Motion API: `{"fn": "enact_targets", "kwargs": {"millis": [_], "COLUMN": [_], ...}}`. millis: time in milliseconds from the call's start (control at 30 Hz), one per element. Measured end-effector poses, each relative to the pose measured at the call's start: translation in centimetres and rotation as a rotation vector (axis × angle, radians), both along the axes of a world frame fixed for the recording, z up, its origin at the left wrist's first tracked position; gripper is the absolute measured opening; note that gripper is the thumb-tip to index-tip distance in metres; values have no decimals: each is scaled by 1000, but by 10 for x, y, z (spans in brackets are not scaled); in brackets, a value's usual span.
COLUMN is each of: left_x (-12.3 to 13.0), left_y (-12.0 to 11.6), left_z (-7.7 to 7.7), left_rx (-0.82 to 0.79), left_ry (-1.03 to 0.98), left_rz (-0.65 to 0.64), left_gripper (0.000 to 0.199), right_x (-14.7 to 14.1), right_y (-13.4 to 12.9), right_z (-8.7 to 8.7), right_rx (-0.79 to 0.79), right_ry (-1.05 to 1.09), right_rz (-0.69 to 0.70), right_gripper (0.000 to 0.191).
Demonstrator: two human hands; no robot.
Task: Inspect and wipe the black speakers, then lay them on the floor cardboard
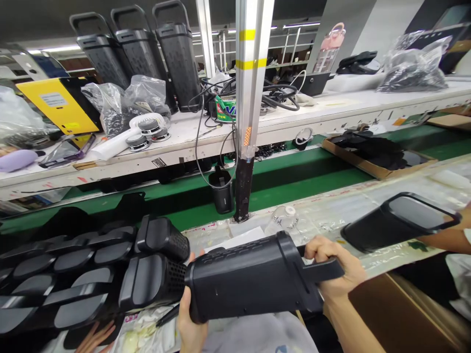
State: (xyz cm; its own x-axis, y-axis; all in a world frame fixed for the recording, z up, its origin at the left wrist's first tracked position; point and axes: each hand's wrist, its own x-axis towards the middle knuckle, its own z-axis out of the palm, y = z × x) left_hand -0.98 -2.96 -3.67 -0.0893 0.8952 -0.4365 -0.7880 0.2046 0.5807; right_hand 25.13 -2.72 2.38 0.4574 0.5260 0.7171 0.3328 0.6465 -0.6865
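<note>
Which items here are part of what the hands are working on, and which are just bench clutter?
In hand: black speaker housing, gripped by left hand and right hand; stacked black housings beside it.
Lying about: yellow box, cable tangle, plastic bags.

Factory assembly line

A green conveyor belt point(294, 189) is being flanked by white workbenches point(353, 110); identical black housings point(73, 274) are being stacked near left.
</note>
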Motion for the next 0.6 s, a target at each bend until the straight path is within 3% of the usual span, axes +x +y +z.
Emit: {"fn": "enact_targets", "kwargs": {"millis": [100,300,400,500,600], "left_x": [-1,3,8,10,3], "left_y": [4,9,7,8,12], "left_z": [8,17,6,-7,3], "left_rx": [-52,-36,-123,-404,-587], "left_ry": [-39,-4,-32,20,52], "left_rz": [10,-105,-99,-172,-272], "left_gripper": [58,46,42,41,36], "right_x": [1,7,7,5,7], "right_y": [2,3,11,22,21], "right_z": [9,23,9,-10,-15], "right_rx": [41,83,-84,-318,-435], "right_ry": [-26,-147,-148,-178,-183], "right_rz": [37,110,36,12,71], "right_gripper": [31,36,28,16,18]}}
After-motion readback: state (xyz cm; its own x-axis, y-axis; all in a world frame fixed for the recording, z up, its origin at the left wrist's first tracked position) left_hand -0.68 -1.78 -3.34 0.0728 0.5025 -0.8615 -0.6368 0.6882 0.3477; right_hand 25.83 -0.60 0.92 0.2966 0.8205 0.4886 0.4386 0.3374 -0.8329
